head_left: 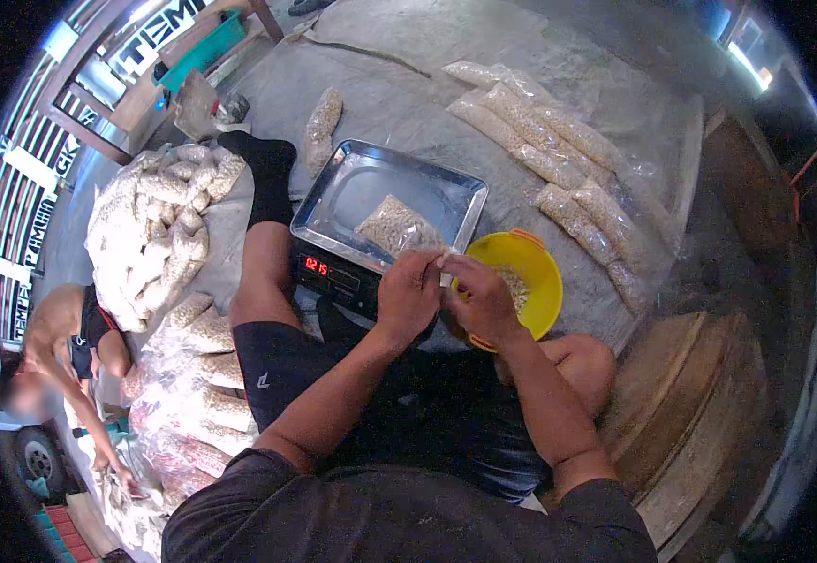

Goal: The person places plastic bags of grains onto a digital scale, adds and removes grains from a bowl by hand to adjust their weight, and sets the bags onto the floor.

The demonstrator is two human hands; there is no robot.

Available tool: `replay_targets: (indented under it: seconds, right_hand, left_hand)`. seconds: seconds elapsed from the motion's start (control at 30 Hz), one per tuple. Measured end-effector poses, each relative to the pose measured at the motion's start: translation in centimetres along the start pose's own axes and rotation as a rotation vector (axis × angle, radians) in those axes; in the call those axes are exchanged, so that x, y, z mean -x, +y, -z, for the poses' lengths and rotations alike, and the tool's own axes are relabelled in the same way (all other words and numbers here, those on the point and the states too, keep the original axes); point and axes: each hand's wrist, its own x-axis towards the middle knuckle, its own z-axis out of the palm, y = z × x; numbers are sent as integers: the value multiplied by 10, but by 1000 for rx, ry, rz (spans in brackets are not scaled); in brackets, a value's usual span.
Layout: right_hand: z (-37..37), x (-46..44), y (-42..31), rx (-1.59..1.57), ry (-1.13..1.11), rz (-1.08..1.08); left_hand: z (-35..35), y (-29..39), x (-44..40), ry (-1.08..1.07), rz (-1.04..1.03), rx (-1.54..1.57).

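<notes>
A clear plastic bag of pale beans (394, 223) lies on the metal tray (341, 184) of a digital scale (333, 281), whose red digits are lit. My left hand (410, 293) is closed at the near end of the bag, pinching the gathered plastic. Right beside it, my right hand (484, 300) also has its fingers pressed together on that end. The fingertips of both hands nearly meet, and the exact fold between them is hidden. Under and behind my right hand sits a yellow basin (544, 281) with some loose beans inside.
Long filled bags (544, 131) lie in rows on the floor at the right. A single filled bag (323, 127) rests beyond my foot. Piled bags (160, 216) and more filled bags (207, 375) are on the left, near another person (61, 328). Wooden boards (680, 403) stand at the right.
</notes>
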Motion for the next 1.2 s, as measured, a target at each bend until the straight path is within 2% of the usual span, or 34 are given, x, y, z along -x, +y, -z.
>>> replay_targets:
  seconds: [0.07,0.1,0.17,0.27,0.47,0.67,0.87,0.93,1.07,1.17,1.2]
  right_hand:
    - [8,5,-2,124,11,108]
    - [-18,-14,-4,156,20,103]
    - [-14,-13,6,301,-62,50]
    - [-19,-20,-4,403,-33,54]
    - [-26,-39,-20,462,-153,-127]
    - [-31,-46,-15,561,-167,23]
    - [-23,-32,-8,607,-263,-101]
    - [-11,-19,-6,593,-234,-192]
    - [14,-2,-6,640,-306,-547]
    - [34,22,18,654,-200,-589]
    - [41,16,8,602,-55,-562]
  left_hand:
    - [-9,10,3,-10,3,75]
    - [16,-5,-10,-31,-65,42]
    - [13,1,-12,-57,-131,89]
    - [26,-17,-19,-24,-38,38]
    - [43,-56,-35,-116,-76,65]
    - [38,-61,-35,-142,8,96]
    - [33,-60,-35,-94,39,48]
    - [33,-63,-35,-90,25,42]
    - [42,-63,-28,-46,-133,67]
    - [60,-20,-16,-152,-27,124]
    - [62,-6,-8,-209,-5,139]
